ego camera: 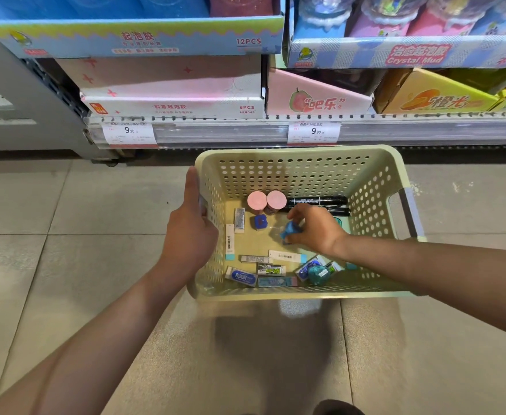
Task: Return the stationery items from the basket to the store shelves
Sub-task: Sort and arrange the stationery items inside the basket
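A: What is the person holding?

B: The left hand (190,232) grips the left wall of the pale green basket (299,154), with the thumb lying along the rim. The right hand (317,227) reaches down inside the basket. Its fingers curl around a small blue item (290,230) and pinch it.

A: Where is the basket?

B: It is over the grey tiled floor (81,205), just in front of the bottom store shelf (245,134). I cannot tell if it touches the floor.

A: What else is inside?

B: Two pink round lids (266,200) sit side by side near the far wall. Two black markers (317,201) lie beside them, partly behind the right hand. A small dark blue thing (260,221) is near the middle. Some erasers (241,276) and flat white packs with barcodes (284,256) lie near the front wall. A teal round thing (317,274) is in the front right part.

A: What is on the shelf?

B: Boxes of slime. One pink box (174,100) says 6PCS. Two price tags (129,132) show 9.90.
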### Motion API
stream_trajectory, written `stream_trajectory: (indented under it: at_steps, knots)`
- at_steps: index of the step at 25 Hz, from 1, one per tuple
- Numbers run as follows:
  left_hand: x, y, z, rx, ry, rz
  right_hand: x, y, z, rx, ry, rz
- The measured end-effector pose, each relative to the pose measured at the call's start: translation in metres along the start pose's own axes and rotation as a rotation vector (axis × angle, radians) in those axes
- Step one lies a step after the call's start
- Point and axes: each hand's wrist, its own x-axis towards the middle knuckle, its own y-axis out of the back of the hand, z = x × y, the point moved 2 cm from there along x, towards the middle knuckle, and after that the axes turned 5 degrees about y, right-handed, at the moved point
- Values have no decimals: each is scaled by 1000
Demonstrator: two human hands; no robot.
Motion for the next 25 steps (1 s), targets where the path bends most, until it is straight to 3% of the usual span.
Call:
stream_trajectory:
  at_steps: [5, 21, 25]
  knots:
    - [0, 0, -1, -13, -20, -9, 15, -15, 6, 16, -71, 167]
    - [5, -2, -7, -26, 12, 1, 26, -31, 16, 76, -258, 117]
    - [6, -2, -8, -36, 7, -3, 28, -35, 14, 236, -281, 153]
